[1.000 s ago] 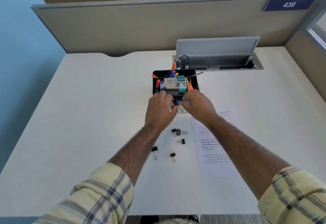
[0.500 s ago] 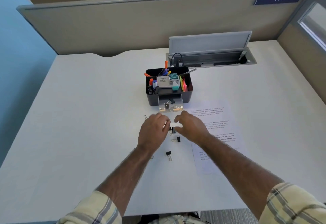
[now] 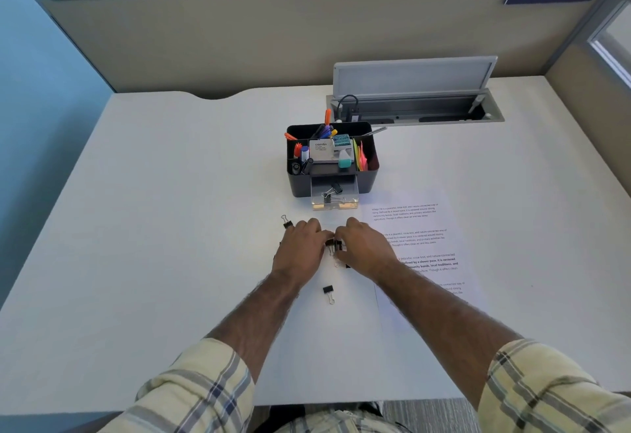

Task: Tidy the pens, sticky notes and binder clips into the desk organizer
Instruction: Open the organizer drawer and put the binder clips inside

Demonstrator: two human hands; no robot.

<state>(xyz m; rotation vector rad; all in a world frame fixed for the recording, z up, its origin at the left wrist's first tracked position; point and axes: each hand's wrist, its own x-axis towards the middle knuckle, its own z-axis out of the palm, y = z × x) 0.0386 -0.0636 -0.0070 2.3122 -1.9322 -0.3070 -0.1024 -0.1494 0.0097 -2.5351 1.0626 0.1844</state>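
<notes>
Beyond my hands, the matte black desk organizer (image 3: 367,176) holds pens (image 3: 324,130), neon sticky notes (image 3: 361,158) and, in its clear drawer (image 3: 334,198), two binder clips (image 3: 333,191). My left hand (image 3: 300,251) and right hand (image 3: 363,248) curl together around a black clip (image 3: 336,245); which fingers grip it, I cannot tell. Another clip (image 3: 328,291) lies nearer me.

Bright, even daylight, soft faint shadows, sharp centre, and wide-angle bending of straight lines toward the edges.
</notes>
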